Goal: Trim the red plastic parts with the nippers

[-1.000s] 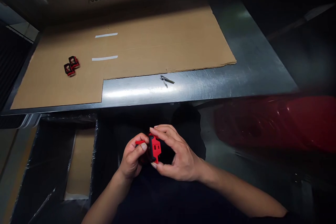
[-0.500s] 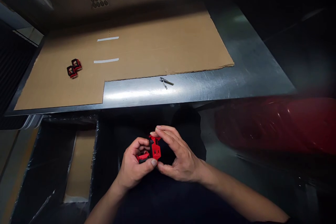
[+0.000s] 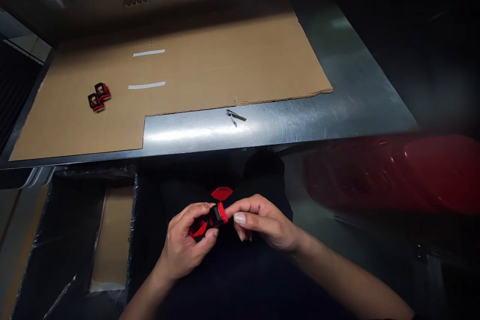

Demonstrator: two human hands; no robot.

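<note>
Both hands meet low in front of me, below the table's front edge. My left hand (image 3: 185, 245) is closed around a small red and black plastic part (image 3: 209, 220). My right hand (image 3: 262, 222) pinches the right end of that same part with thumb and forefinger. A separate red piece (image 3: 222, 193) shows just above the hands, against my dark clothing; whether it is joined to the held part I cannot tell. Two similar red and black parts (image 3: 98, 96) lie side by side on the cardboard at the far left.
A brown cardboard sheet (image 3: 210, 65) covers most of the steel table (image 3: 337, 105). A small metal clip-like tool (image 3: 235, 116) lies on bare steel near the cardboard edge. A dark lined box (image 3: 93, 240) stands lower left; a blurred red container (image 3: 393, 170) sits at right.
The hands have dropped slightly and turned the part from upright to lying sideways. My right hand slid from wrapping the part to pinching its end. A red piece now shows above the hands.
</note>
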